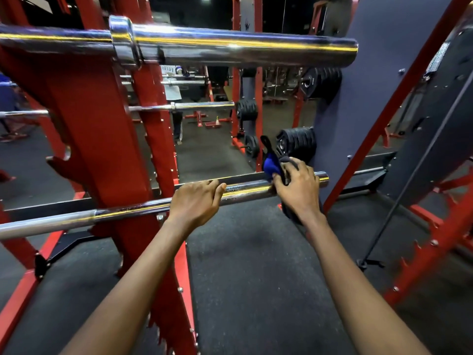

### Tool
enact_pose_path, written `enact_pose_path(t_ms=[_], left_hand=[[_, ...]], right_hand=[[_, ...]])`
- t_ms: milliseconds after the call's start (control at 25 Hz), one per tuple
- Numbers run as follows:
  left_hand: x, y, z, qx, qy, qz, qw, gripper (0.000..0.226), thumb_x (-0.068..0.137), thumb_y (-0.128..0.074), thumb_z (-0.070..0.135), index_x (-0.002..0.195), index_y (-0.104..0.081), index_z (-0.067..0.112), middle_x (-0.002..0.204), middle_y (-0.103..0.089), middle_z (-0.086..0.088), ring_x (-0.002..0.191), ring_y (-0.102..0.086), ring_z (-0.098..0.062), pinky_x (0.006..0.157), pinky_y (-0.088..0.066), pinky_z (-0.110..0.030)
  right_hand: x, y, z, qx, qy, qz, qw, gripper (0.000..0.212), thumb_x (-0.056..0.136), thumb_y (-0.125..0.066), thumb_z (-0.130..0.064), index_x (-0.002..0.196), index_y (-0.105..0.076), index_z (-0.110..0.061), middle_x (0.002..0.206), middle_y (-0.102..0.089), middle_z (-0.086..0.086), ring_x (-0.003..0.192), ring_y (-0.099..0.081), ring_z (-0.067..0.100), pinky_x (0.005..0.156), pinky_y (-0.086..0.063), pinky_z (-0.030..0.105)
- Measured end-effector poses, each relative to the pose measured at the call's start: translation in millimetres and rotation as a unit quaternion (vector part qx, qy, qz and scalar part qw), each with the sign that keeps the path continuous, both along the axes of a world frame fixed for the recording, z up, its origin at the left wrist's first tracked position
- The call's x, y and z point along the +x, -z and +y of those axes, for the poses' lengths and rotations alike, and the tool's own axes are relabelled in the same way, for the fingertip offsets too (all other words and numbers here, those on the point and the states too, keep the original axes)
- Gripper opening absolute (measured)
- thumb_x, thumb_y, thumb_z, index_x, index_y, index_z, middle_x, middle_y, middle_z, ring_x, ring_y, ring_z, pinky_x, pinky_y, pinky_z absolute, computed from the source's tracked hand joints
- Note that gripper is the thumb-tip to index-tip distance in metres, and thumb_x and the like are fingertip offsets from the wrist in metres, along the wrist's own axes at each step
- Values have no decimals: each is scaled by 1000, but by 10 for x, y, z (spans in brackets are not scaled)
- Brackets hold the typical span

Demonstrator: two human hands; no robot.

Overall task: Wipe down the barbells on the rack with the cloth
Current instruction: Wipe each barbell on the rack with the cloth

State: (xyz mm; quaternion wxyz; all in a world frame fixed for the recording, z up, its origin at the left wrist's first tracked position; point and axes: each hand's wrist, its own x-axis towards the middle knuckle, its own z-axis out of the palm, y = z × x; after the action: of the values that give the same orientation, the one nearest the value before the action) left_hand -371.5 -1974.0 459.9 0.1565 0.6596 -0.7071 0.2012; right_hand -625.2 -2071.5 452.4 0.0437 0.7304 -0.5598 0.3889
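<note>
On lower barbell [245, 191] sleeve, left grip [197, 201] curled over top; right grip [298, 187] beside it pinches blue cloth [270, 165] against sleeve.

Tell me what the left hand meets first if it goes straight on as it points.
The lower barbell: the left hand already curls over its sleeve. Past that, probably the dark rail behind; depth is unclear.

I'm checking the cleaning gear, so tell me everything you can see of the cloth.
The cloth is soft fabric, bright blue with dark parts, bunched and draped over the lower barbell near its right end. A dark strip sticks up behind; a dark fold hangs below the bar. The right hand holds it against the chrome.
</note>
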Motion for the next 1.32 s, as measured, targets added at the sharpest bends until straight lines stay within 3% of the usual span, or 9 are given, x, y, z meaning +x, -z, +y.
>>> enact_pose_path(t_ms=[120,320,480,560,640,840,1040,1240,1320], left_hand=[[-7,2,-1,-32,2,2,999,46,107,-23,47,94,-62,26,79,-68,0,67,-66,-28,54,-41,-32],[-7,56,5,-52,0,2,999,46,108,-21,48,102,-62,27,80,-66,3,69,-66,-24,58,-50,-35],[27,100,-35,-69,21,-19,997,49,107,-23,54,143,-50,35,105,-70,5,80,-70,-22,60,-53,-35],[32,147,-32,-76,39,-45,995,50,107,-27,53,153,-38,36,123,-66,5,92,-69,-20,65,-53,-34],[-4,219,-18,-70,47,-59,995,52,108,-27,49,157,-28,35,137,-59,2,110,-64,-20,79,-51,-35],[-164,353,9,-78,3,-13,997,51,107,-26,46,156,-31,34,133,-57,2,111,-55,-20,90,-41,-38],[-197,356,17,-77,-13,-4,997,50,106,-29,47,155,-33,36,129,-58,2,108,-54,-21,92,-35,-40],[-250,355,13,-86,-29,21,996,49,103,-37,51,150,-42,38,121,-61,3,105,-53,-21,92,-32,-39],[-264,365,15,-85,-37,30,995,49,102,-37,53,149,-43,39,121,-62,4,108,-53,-20,95,-31,-39]], right_hand=[[194,-19,110,0,-12,18,1000,52,91,-47,-56,125,-69,-24,140,-57,-3,125,-52,28,105,-43,47],[189,84,182,-23,-82,14,996,45,94,-55,-38,137,-60,-28,148,-51,-5,134,-47,23,111,-39,45],[-91,56,-40,-10,-33,-47,998,47,94,-61,-33,141,-57,-27,148,-52,2,132,-52,32,111,-44,49],[-68,66,-53,-6,1,-69,998,47,92,-61,-34,138,-57,-27,149,-51,4,133,-50,33,111,-42,51],[67,150,65,-18,23,-53,998,47,91,-57,-39,136,-59,-27,151,-49,5,137,-46,34,113,-39,52],[3,263,95,-11,8,3,1000,47,99,-54,-45,142,-56,-25,159,-41,6,146,-37,33,118,-34,53],[-25,87,-10,5,56,-62,996,53,94,-45,-50,133,-65,-21,152,-51,5,140,-45,33,115,-35,51],[118,202,262,-14,-76,7,997,54,97,-57,-33,150,-45,-31,159,-41,0,148,-35,27,121,-30,48],[-47,171,199,0,-112,-59,992,59,95,-67,-29,147,-39,-27,150,-50,2,139,-47,24,115,-39,44]])
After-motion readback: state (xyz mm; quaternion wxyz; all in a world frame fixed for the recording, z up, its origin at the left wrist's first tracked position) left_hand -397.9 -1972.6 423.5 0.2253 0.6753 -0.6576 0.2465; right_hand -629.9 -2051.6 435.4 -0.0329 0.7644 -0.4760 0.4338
